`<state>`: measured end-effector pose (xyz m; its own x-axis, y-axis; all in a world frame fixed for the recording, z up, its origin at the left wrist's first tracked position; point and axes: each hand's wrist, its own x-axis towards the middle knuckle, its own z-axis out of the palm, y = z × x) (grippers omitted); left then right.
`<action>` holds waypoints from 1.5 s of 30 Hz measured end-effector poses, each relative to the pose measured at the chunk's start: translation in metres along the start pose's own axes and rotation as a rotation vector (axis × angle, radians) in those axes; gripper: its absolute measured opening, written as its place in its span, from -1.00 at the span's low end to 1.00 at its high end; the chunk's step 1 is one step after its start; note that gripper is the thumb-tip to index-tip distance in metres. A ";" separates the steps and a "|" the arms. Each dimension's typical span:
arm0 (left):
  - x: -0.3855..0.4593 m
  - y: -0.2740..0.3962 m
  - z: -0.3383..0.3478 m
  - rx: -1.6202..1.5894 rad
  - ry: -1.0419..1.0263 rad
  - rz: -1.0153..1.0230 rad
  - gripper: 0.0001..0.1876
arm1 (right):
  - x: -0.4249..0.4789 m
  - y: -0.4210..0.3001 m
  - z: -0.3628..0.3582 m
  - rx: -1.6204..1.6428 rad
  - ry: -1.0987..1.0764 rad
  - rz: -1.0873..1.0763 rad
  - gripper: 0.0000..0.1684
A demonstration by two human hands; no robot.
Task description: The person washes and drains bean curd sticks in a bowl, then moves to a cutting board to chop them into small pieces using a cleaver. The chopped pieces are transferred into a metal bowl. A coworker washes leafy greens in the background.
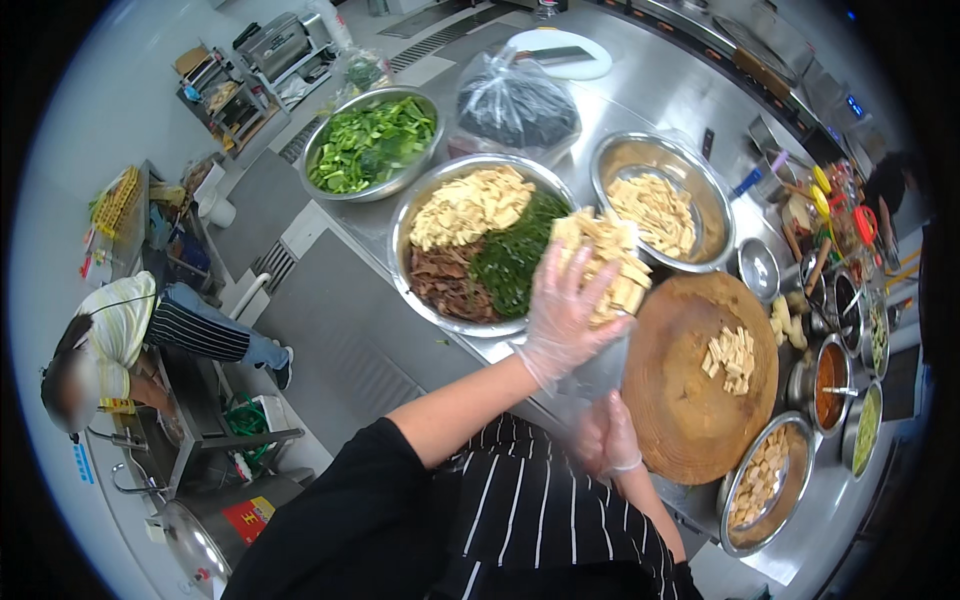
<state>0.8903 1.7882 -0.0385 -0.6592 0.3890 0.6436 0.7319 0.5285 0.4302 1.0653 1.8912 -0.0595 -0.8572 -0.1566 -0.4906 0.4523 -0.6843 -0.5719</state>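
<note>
My gloved left hand [570, 311] is spread over a pile of pale yellow tofu-skin strips [600, 259], holding it between two steel bowls. Under the pile a broad grey blade [602, 369], apparently a cleaver's, reaches toward my gloved right hand [609, 435], which is closed at its lower end and partly blurred. Right of the hands, a round wooden chopping block [697, 424] bears a few more strips [730, 360]. One steel bowl [397, 259] holds pale strips, shredded dark green seaweed and brown meat-like pieces. Another bowl [724, 217] contains similar yellowish strips.
A bowl of chopped greens [371, 146], a tied plastic bag [517, 105] and a knife on a white board [600, 64] stand beyond. To the right are a bowl of tofu cubes [761, 480], sauce pots [830, 386] and ladles. A person [124, 330] bends over a sink at left.
</note>
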 end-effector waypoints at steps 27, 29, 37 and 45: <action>0.008 -0.259 -0.039 0.353 -0.409 -0.451 -0.28 | -0.029 -0.059 0.026 0.131 0.429 -0.076 -0.56; 0.030 -0.224 -0.049 0.564 -0.559 -0.430 -0.29 | -0.065 -0.050 0.001 0.222 0.513 -0.210 -0.60; 0.048 -0.147 -0.009 0.675 -0.337 -0.223 -0.38 | -0.161 -0.026 -0.095 0.315 0.847 -0.478 -0.56; 0.014 0.063 0.119 -0.175 -0.589 0.314 -0.35 | -0.192 -0.013 -0.182 0.414 0.781 -0.412 -0.45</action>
<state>0.9065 1.9168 -0.0776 -0.3596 0.8748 0.3247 0.8878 0.2137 0.4075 1.2692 2.0597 -0.0775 -0.4567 0.5649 -0.6872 -0.0964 -0.7994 -0.5931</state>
